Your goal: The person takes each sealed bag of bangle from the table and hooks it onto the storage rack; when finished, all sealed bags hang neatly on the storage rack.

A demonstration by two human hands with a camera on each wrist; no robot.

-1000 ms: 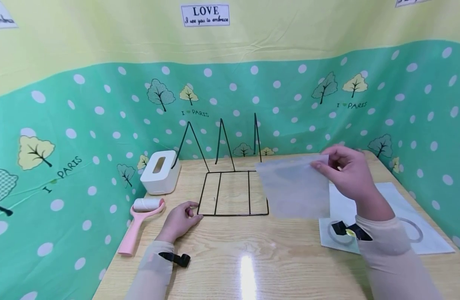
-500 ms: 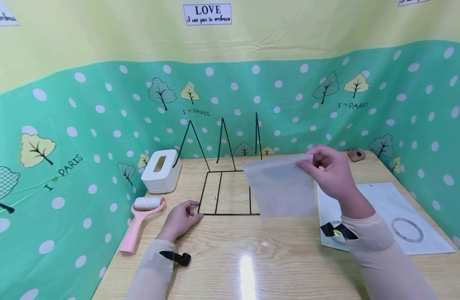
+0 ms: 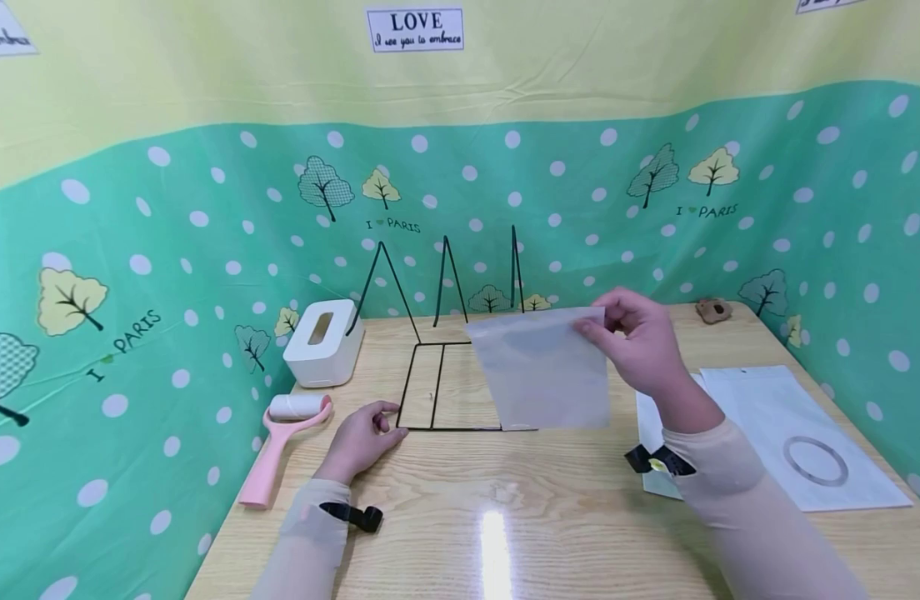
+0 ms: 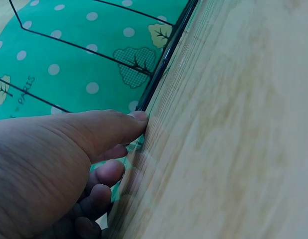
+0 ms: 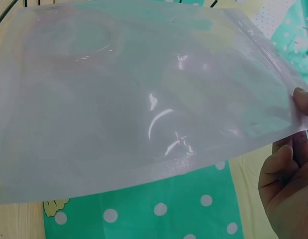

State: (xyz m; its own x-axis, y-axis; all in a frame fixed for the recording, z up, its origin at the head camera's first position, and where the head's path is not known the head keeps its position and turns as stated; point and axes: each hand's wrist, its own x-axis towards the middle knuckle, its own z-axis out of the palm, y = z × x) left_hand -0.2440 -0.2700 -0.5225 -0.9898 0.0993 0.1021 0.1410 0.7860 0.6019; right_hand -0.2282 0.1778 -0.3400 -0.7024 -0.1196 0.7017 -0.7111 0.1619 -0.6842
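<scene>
A black wire rack (image 3: 460,429) with several upright pointed wire dividers stands mid-table. My left hand (image 3: 358,442) pinches its near left corner between thumb and index finger; the left wrist view has the thumb (image 4: 129,119) against the wire end, other fingers curled below. My right hand (image 3: 640,337) pinches the upper right corner of a translucent, frosted plastic bag (image 3: 546,375). That bag hangs in front of the rack's right part and hides it. Up close in the right wrist view, the bag's film (image 5: 134,109) looks glossy and slightly creased.
Left of the rack are a white tissue box (image 3: 321,346) and a pink-handled lint roller (image 3: 268,458). Flat pale bags (image 3: 767,417), one printed with a grey ring, lie at the right. A small brown object (image 3: 713,310) sits at the back right, before a patterned curtain (image 3: 580,208).
My right hand has carried the bag leftward, farther across the rack. More of the flat bags and the brown object at the right now show. The left hand stays at the rack's corner.
</scene>
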